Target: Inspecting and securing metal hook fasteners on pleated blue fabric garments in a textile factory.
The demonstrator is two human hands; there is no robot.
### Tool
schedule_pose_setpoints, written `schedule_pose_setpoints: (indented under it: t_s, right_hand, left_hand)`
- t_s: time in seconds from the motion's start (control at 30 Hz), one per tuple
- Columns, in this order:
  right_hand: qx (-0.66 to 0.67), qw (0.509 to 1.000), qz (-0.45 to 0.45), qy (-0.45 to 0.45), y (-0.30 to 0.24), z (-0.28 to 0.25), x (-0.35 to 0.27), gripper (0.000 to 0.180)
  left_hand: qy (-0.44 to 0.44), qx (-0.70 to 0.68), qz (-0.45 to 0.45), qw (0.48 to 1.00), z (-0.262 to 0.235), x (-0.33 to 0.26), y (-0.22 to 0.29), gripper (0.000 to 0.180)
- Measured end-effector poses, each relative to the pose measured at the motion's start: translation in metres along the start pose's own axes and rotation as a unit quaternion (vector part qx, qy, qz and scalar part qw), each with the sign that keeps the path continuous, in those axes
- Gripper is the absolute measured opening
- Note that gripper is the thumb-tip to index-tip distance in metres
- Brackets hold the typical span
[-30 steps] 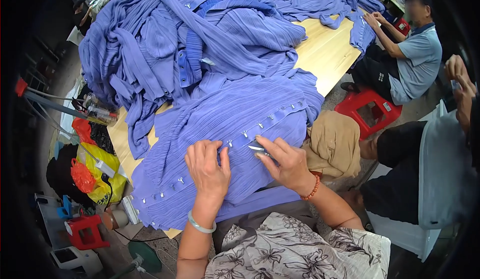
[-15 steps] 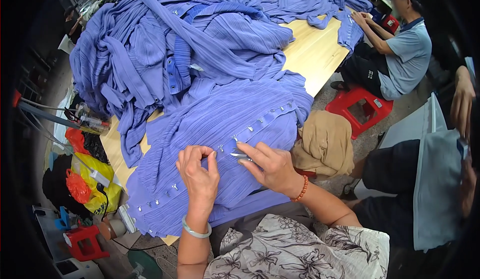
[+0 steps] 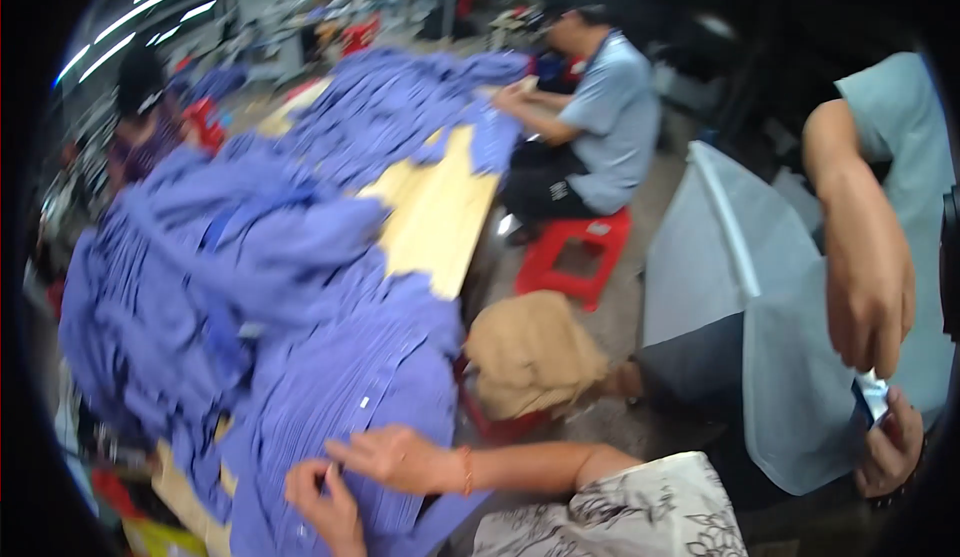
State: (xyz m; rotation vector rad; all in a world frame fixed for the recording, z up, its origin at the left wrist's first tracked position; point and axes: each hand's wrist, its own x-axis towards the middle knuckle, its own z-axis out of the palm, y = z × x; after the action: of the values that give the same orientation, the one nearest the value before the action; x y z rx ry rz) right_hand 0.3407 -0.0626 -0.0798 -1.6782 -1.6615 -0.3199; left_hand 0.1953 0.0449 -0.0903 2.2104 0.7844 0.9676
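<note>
L hand [image 3: 325, 502] & R hand [image 3: 405, 459] nearest, over purple garment [image 3: 330, 377] at near end of surface [image 3: 440, 217]. L grip curled, R grip's fingers stretched twd it; blurry, can't tell if either's holding anything. Blade seen in R a moment ago isn't visible now. View's swung up & R, so work on garment is prob. briefly unwatched. Pale clip [image 3: 364, 403] shows on garment, beyond hands. Tan bundle [image 3: 535, 352] off surface's R edge; purple pile [image 3: 220, 237] along L edge. Seated co-worker [image 3: 620, 117] by far R corner, w/ more purple cloth [image 3: 390, 107] at far end.
</note>
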Motion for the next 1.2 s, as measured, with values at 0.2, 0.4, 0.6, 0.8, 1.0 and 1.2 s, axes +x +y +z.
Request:
schedule_pose_setpoints:
  t_s: [0.2, 0.4, 0.6, 0.8, 1.0, 1.2]
  right_hand:
    - [-0.047, 0.998, 0.012, 0.027, 0.004, -0.014, -0.018, 0.046]
    - [-0.012, 0.998, 0.036, -0.051, 0.006, -0.012, -0.011, 0.05]
    - [0.029, 0.999, 0.001, -0.035, 0.006, 0.021, -0.002, 0.05]
    - [0.032, 0.991, 0.116, 0.062, 0.037, -0.023, -0.01, 0.045]
    - [0.141, 0.962, 0.215, 0.096, 0.063, -0.02, -0.005, 0.042]
    - [0.206, 0.945, 0.243, 0.072, 0.074, 0.016, -0.015, 0.04]
  left_hand:
    - [-0.017, 0.003, 0.002, 1.0, 0.007, 0.001, 0.024, 0.01]
    - [0.0, 0.024, 0.068, 0.997, 0.009, 0.007, 0.024, 0.007]
    - [0.006, 0.048, 0.063, 0.997, -0.014, 0.011, 0.032, 0.007]
    - [-0.007, 0.051, 0.149, 0.987, 0.015, 0.002, 0.059, 0.004]
    - [-0.325, -0.077, 0.205, 0.92, 0.05, -0.07, 0.06, 0.015]
    - [-0.479, 0.061, 0.12, 0.867, 0.06, -0.101, 0.035, 0.033]
